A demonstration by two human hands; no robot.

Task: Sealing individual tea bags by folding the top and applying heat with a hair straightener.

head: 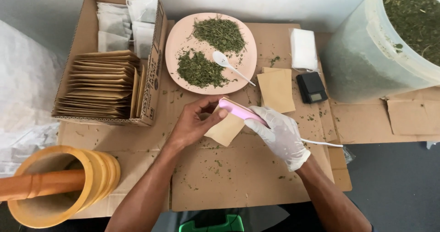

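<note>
Hands meet mid-worktop: left hand pinches a pouch steady while gloved right hand clamps a pink sealer across its top edge.

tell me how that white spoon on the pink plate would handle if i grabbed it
The white spoon looks thin and plastic, so probably light and a bit bendy. Its bowl rests among loose dried herbs on the pink plate, so a nudge may scatter flakes.
</note>
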